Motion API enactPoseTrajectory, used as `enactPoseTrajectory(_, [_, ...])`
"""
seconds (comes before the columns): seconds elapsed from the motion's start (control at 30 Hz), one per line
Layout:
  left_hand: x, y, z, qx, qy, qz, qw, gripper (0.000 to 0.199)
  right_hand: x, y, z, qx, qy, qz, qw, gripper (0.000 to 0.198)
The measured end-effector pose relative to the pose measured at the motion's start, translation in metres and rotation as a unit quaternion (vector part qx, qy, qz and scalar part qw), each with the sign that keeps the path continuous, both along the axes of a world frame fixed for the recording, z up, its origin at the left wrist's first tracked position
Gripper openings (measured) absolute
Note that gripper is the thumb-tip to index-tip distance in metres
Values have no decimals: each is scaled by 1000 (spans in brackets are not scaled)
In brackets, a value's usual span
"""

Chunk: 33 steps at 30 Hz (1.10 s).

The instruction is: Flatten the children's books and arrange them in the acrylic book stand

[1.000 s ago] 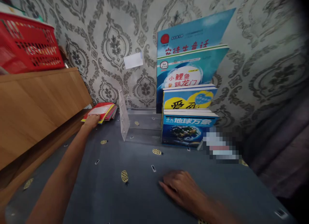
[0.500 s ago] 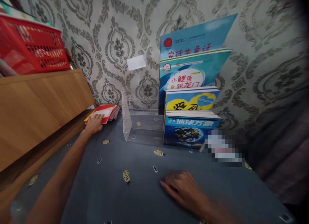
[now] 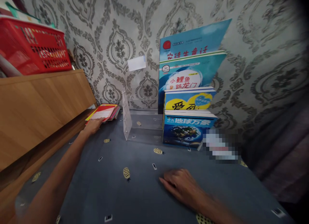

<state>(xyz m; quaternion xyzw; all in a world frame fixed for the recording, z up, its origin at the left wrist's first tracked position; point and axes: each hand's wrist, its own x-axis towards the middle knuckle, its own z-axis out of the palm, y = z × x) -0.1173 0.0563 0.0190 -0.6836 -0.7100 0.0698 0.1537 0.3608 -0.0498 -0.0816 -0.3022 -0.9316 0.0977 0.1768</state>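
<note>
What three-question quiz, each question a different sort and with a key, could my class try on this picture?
1. Fill in: the front standing book pictures the planet ____.

2. True or false: the right hand is touching the front standing book.

3. Which is the left hand nearest to?
a) the red basket
b) the stack of booklets
c) the white card on the wall

Key
1. Earth
2. False; they are apart
3. b, the stack of booklets
</note>
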Motion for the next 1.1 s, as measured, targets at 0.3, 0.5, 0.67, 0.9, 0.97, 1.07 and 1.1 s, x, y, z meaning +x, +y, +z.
enactPoseTrajectory(0.3, [36, -41, -5, -15, 38, -12, 999, 41, 0, 0, 2, 15, 1, -3, 1000, 50])
enactPoseTrajectory(0.5, [61, -65, -5, -33, 56, -2, 998, 38, -1, 0, 1, 8, -7, -3, 1000, 49])
enactPoseTrajectory(0.67, [87, -84, -6, -60, 60, 11, 996, 37, -1, 0, 3, 10, -4, -8, 1000, 48])
enactPoseTrajectory(0.9, [127, -110, -12, -130, 41, -2, 991, 38, -1, 1, 2, 0, -7, 3, 1000, 46])
enactPoseTrajectory(0.97, [139, -118, -10, -148, 33, -9, 988, 35, -1, 1, 1, 2, -8, 0, 1000, 46])
enactPoseTrajectory(1.07, [150, -125, -1, -167, -13, -43, 985, 31, -1, 1, 1, 7, -9, 0, 1000, 46])
enactPoseTrajectory(1.1, [151, -125, 2, -187, -56, -72, 978, 33, -1, 1, 1, 9, -8, 0, 1000, 46])
